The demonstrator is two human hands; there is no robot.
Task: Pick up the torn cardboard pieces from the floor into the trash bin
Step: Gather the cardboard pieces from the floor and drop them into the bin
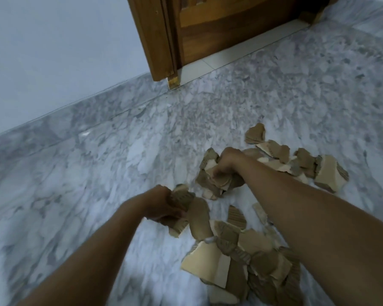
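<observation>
A grey-white marble floor (93, 177) fills most of the view and meets a pale wall (53, 51) along a marble skirting (80, 111) at the upper left. At the top stands a brown wooden door (226, 29) in its wooden door frame (157, 40), with a white threshold strip (234, 55) along its foot.

The torn cardboard pieces (208, 261) lie scattered on the floor in a loose band. It runs from the right middle, where several overlap behind the right forearm, down to the bottom centre, where larger tan and corrugated brown scraps are heaped over one another. One separate scrap (255, 134) lies at the far end of the band, just beyond the rest.

Both bare forearms reach in from the bottom edge. The right hand (227, 164), farther out, has its fingers curled round a bunch of scraps at the near edge of the far heap. The left hand (164, 206), nearer and to the left, grips a few brown pieces at the left edge of the band. The hands are apart, each clamped on cardboard. Both are blurred.
</observation>
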